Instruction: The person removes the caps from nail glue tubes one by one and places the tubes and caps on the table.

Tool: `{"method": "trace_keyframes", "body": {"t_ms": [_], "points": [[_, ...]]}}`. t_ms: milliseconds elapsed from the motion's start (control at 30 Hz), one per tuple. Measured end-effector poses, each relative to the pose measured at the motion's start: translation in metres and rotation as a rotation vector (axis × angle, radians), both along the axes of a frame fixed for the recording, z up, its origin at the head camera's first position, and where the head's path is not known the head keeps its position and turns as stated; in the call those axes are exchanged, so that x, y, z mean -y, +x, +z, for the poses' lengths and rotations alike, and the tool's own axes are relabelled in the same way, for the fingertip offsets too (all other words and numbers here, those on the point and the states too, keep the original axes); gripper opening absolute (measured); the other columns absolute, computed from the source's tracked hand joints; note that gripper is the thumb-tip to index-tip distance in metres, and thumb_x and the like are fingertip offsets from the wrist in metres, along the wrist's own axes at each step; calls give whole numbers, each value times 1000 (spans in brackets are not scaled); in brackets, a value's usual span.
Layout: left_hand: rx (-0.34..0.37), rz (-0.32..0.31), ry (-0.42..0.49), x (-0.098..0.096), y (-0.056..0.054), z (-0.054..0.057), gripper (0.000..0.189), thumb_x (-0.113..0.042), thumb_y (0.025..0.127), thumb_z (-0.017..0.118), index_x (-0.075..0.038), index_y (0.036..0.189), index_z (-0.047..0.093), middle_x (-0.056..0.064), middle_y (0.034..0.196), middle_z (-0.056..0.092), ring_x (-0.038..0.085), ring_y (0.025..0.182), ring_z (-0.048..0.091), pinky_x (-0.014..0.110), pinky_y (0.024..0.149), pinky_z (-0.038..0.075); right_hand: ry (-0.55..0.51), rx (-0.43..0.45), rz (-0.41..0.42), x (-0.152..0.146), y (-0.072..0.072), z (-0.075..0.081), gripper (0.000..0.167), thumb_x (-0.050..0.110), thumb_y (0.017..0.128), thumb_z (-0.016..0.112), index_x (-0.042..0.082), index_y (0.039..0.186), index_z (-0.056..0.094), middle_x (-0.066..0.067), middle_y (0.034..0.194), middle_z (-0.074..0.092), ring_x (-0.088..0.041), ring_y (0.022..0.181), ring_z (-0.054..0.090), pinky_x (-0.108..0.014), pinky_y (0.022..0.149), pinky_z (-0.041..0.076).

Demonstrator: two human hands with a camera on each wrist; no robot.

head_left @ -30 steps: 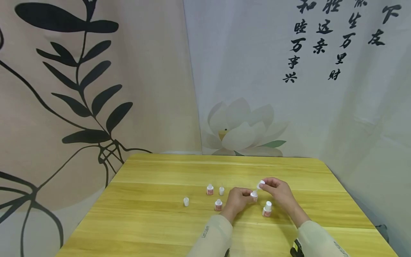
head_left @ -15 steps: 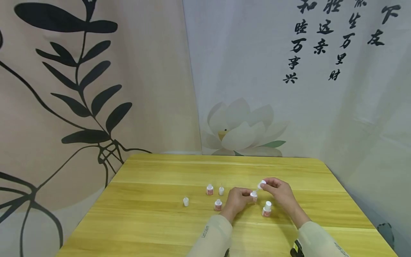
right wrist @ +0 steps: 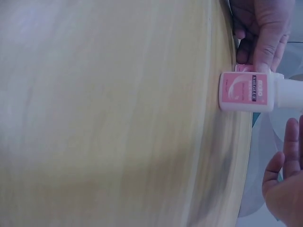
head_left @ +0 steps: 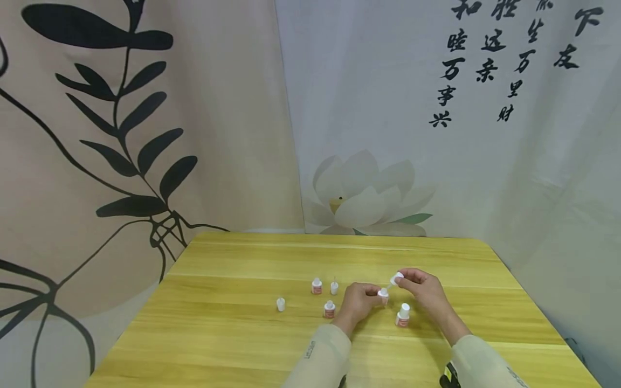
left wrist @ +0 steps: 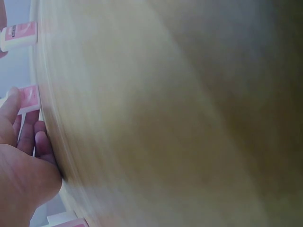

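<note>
My left hand pinches a small uncapped nail glue bottle, white with a pink label, upright on the table; in the left wrist view, fingers partly cover this bottle. Just above and right of its mouth, my right hand pinches a tilted white brush cap. A thin stem slants from the cap towards the bottle neck; whether its tip is inside cannot be told. A capped nail glue bottle stands below my right hand, and in the right wrist view this bottle hides part of the held one.
Left of my hands stand two uncapped bottles, one farther back and one nearer. A loose white cap stands stem up beside them, and another cap sits farther left. The wooden table meets a printed curtain behind.
The brush cap in my right hand has drifted very slightly to the right. My left hand and the standing bottles look unchanged.
</note>
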State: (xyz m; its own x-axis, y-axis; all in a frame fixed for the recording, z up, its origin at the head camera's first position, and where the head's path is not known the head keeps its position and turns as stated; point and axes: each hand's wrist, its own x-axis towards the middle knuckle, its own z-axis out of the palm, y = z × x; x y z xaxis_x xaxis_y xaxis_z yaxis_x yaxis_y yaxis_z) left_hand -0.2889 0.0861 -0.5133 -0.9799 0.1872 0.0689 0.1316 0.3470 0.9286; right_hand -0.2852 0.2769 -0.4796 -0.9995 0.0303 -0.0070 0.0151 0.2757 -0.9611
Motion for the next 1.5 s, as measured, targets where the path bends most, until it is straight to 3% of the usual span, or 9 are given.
{"method": "trace_keyframes", "body": {"t_ms": [500, 1000, 1500], "points": [[24, 2, -12, -1, -2, -1, 13, -14, 80, 82, -14, 93, 79, -5, 97, 74, 8, 89, 64, 29, 84, 53, -8, -9, -13, -3, 0, -3, 46, 35, 90, 74, 2, 121, 65, -1, 104, 70, -14, 99, 61, -43, 98, 45], [4, 52, -5, -18, 28, 5, 13, -11, 79, 83, -11, 91, 79, -5, 91, 74, 4, 82, 62, 24, 79, 51, -30, 49, 11, -26, 19, 4, 54, 42, 91, 72, 3, 127, 61, -1, 109, 66, -15, 102, 56, -40, 96, 43], [10, 52, 3, -16, 28, 5, 12, -10, 79, 82, -11, 91, 79, -6, 89, 73, 3, 81, 61, 24, 78, 52, -120, 52, -5, -27, 19, 1, 56, 38, 94, 69, 2, 134, 55, 6, 101, 67, -10, 95, 61, -40, 92, 42]]}}
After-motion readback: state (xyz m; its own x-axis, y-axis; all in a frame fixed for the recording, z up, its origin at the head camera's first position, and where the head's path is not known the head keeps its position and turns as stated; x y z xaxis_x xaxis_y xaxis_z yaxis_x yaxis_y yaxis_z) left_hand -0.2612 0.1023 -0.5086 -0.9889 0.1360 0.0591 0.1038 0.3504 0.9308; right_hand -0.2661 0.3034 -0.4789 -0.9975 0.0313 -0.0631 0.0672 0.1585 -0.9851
